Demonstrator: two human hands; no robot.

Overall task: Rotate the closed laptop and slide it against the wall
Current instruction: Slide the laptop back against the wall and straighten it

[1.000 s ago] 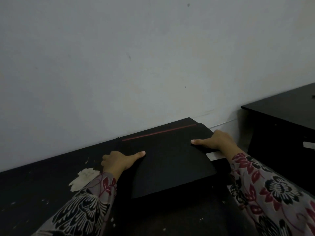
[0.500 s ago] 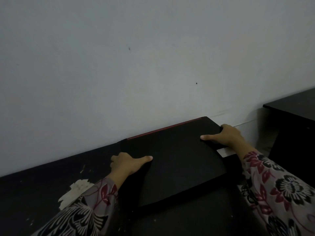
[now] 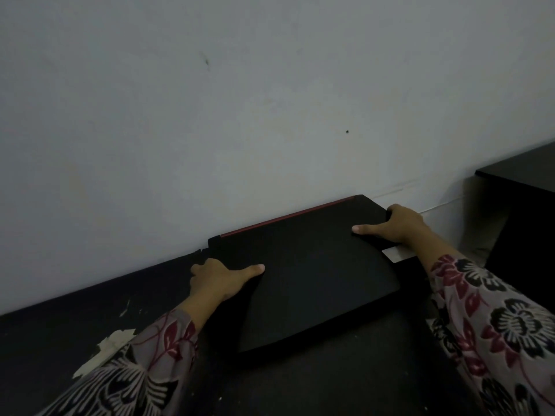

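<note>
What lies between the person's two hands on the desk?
In the head view, only the black lid of the closed laptop spans between the left hand and right hand.

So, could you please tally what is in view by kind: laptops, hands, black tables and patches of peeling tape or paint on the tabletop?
Laptops: 1, the closed laptop at the wall.
Hands: 2, the left hand and the right hand, both on the laptop.
Black tables: 2, the near table and the far table.
Pale peeling patches: 1, the large patch, plus small flecks.
Total: 6.
</note>
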